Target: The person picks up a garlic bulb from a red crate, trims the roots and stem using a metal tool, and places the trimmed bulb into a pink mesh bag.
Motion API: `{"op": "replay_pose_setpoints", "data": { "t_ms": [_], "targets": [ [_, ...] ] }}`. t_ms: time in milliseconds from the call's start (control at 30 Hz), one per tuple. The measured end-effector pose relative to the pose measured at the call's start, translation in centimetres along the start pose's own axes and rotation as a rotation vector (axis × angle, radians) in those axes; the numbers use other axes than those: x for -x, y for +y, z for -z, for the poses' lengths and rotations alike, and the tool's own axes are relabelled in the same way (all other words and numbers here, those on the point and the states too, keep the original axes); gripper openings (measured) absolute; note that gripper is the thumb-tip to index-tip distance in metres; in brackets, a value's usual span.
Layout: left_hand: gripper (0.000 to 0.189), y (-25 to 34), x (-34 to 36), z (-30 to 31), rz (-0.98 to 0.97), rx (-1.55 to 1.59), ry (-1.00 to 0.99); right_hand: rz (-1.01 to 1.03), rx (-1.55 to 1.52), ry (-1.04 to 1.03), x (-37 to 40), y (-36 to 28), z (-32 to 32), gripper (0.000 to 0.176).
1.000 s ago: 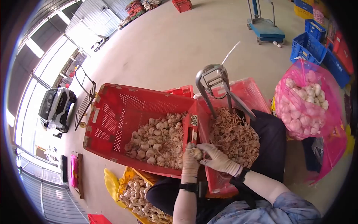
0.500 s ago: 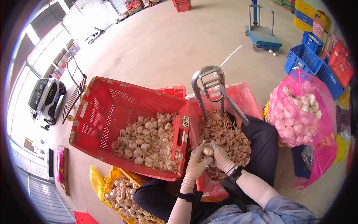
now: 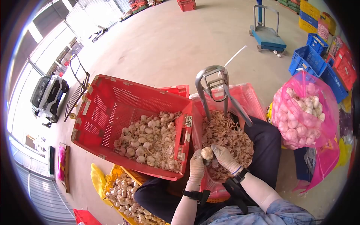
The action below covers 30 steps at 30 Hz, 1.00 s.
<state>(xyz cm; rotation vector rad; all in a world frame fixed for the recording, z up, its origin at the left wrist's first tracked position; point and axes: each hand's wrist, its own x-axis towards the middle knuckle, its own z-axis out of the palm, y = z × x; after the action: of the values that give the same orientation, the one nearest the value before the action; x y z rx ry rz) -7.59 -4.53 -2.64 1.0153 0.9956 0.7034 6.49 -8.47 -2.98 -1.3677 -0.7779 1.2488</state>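
A pale garlic bulb [image 3: 206, 153] sits between my two gloved hands, above a crate of dry peelings. My left hand [image 3: 197, 165] is closed, its fingertips at the bulb's left and lower side. From the right, my right hand [image 3: 226, 159] pinches at the same bulb; parts of its fingers are hidden. Beneath the hands lie the loose garlic skins and stems [image 3: 227, 137] in a plastic-lined red crate [image 3: 247, 95]. A metal frame with a looped top [image 3: 212, 71] rises out of that crate. At left, a large tilted red crate [image 3: 129, 93] holds many garlic bulbs [image 3: 140, 144].
A yellow crate of garlic [image 3: 125, 197] stands at lower left. A pink mesh bag of white bulbs [image 3: 300, 116] is on the right, near blue crates [image 3: 305, 60]. Farther off are a blue platform cart [image 3: 268, 37] and a flat hand trolley [image 3: 77, 93].
The bulb has turned and come up slightly between my fingers, showing a paler face. My right hand has shifted a little, and the whole view has moved slightly.
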Motion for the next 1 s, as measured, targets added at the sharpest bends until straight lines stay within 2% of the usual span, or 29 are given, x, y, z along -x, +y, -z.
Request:
{"op": "replay_pose_setpoints", "data": {
  "t_ms": [67,133,200,233,267,300,333,367,400,467,500,567,600,667,700,767,800,867,900,1000],
  "targets": [
    [0.059,1.8,0.8,-1.2,-0.142,0.000,0.045,0.012,0.016,0.006,-0.1,0.0,0.0,0.040],
    [0.059,2.4,0.9,-0.8,-0.126,0.058,-0.002,0.023,0.030,0.007,0.0,-0.6,-0.5,0.036],
    [0.060,2.5,1.0,-0.7,-0.104,0.116,-0.051,0.134,-0.194,-0.115,0.8,-2.7,-1.0,0.029],
    [0.060,2.5,0.9,-0.7,-0.059,0.087,0.003,0.179,-0.006,-0.291,-0.2,-3.1,-0.8,0.028],
    [0.060,2.5,1.0,-0.7,-0.013,0.057,0.056,0.178,-0.006,-0.291,0.2,-3.2,-0.9,0.028],
    [0.060,1.6,0.4,-0.3,-0.013,0.056,0.057,0.352,0.212,-0.156,1.0,-3.2,-1.1,0.026],
    [0.055,-0.2,-0.6,0.3,-0.135,-0.031,0.087,0.523,0.431,-0.018,1.7,-3.9,-1.5,0.025],
    [0.051,-0.4,-1.0,0.3,-0.259,-0.119,0.117,0.540,0.448,-0.052,1.8,-4.7,-1.6,0.023],
    [0.051,-0.8,-0.9,0.3,-0.261,-0.118,0.117,0.542,0.449,-0.053,1.7,-5.0,-1.6,0.023],
    [0.049,0.1,0.0,-0.5,-0.004,0.034,0.121,0.703,0.661,-0.062,1.5,-5.3,-1.4,0.016],
    [0.049,0.1,0.2,-0.4,-0.003,0.039,0.123,0.701,0.664,-0.066,1.3,-5.3,-1.3,0.016],
    [0.047,0.0,0.3,0.1,0.173,0.198,0.060,0.731,0.678,-0.223,0.9,-5.1,-1.0,0.015],
    [0.047,-0.3,0.2,0.0,0.170,0.205,0.062,0.733,0.683,-0.228,0.9,-5.0,-0.9,0.015],
    [0.048,-0.8,-0.4,-0.5,0.433,0.339,0.214,0.909,0.751,-0.220,0.6,-4.9,-0.9,0.016],
    [0.048,-1.1,-0.2,-0.3,0.427,0.352,0.220,0.914,0.755,-0.234,0.2,-4.3,-0.7,0.016],
    [0.050,-1.0,0.4,0.1,0.358,0.331,0.057,0.611,0.396,-0.260,-0.9,-2.6,0.0,0.010],
    [0.050,-0.7,0.3,-0.2,0.350,0.338,0.060,0.616,0.400,-0.268,-1.2,-1.9,-0.1,0.010],
    [0.058,1.0,0.3,-2.2,0.132,0.183,-0.012,0.159,0.128,0.107,-1.5,-0.9,-0.2,0.009],
    [0.067,1.2,0.9,-3.8,-0.017,0.025,0.122,0.086,-0.031,0.082,-1.6,-0.6,0.1,0.016],
    [0.066,-0.5,0.8,-3.0,-0.131,-0.036,0.058,0.054,0.037,0.098,-1.1,-0.8,0.3,0.015]
  ]
}}
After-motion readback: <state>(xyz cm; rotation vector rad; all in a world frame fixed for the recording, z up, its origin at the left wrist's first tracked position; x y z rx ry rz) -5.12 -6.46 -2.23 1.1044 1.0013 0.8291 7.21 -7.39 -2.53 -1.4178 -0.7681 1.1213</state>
